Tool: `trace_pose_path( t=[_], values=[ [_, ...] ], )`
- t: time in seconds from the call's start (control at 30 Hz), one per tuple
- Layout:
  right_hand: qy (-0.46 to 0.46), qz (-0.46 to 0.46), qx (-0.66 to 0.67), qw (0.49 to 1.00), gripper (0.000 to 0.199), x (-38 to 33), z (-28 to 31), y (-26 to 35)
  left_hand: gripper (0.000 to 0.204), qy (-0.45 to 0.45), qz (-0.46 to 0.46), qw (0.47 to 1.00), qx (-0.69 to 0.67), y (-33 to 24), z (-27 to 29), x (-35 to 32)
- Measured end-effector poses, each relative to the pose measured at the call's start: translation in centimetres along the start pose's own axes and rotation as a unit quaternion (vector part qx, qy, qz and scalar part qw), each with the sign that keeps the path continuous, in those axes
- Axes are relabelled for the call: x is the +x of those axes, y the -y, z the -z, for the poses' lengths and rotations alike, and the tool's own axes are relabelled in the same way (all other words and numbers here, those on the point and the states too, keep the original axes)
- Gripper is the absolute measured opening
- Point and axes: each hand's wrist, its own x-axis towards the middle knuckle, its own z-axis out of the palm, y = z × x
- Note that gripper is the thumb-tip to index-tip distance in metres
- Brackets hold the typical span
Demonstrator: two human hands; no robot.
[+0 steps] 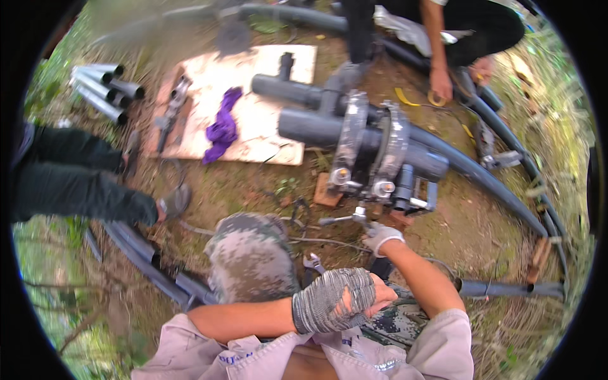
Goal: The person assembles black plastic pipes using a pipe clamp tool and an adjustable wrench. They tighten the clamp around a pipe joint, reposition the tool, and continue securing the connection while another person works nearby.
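Observation:
My left hand (pixel 339 301), in a torn grey knit glove, lies across my lap with its fingers curled; whatever they may hold is hidden. My right hand (pixel 383 238), in a whitish glove, is closed at the right end of a metal crank handle (pixel 337 220). That handle sits at the near side of a pipe clamping machine (pixel 394 142), whose two thick ring clamps surround a black plastic pipe (pixel 304 126). Near my left hand, an adjustable wrench (pixel 313 262) stands by my camouflage-clad knee (pixel 252 259).
A pale board (pixel 269 63) bears a purple cloth (pixel 221 126) and a long metal tool (pixel 171 114). Grey pipes (pixel 104 88) lie at far left. One person's legs (pixel 82 174) are at left; another person's hand (pixel 440 85) holds yellow tape at far right. A cable (pixel 329 240) crosses the ground.

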Motion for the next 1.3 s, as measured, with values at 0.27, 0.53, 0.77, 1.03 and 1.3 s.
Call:
trace_pose_path(
  t=[0.27,0.53,0.77,1.03,1.3],
  values=[
    [0.041,-0.02,0.065,0.997,0.043,-5.5,1.0,-6.4,0.026,-0.596,0.312,0.716,0.185,6.4,10.4,-25.0],
    [0.045,-0.286,0.249,0.924,0.04,-9.5,-5.5,-20.3,0.025,-0.377,0.634,0.652,0.177,23.9,-2.7,-43.0],
    [0.064,-0.184,0.098,0.976,0.041,-8.2,-2.2,-14.3,0.096,-0.469,0.642,0.587,0.152,30.8,-0.4,-29.4],
    [-0.006,-0.181,0.101,0.978,0.057,-8.6,3.8,-9.9,0.03,-0.29,0.713,0.592,0.237,39.1,1.9,-31.5],
    [0.008,-0.177,0.088,0.98,0.055,-9.7,4.6,-10.8,0.073,-0.611,0.557,0.562,-0.019,26.2,10.2,-41.2]
  ],
)
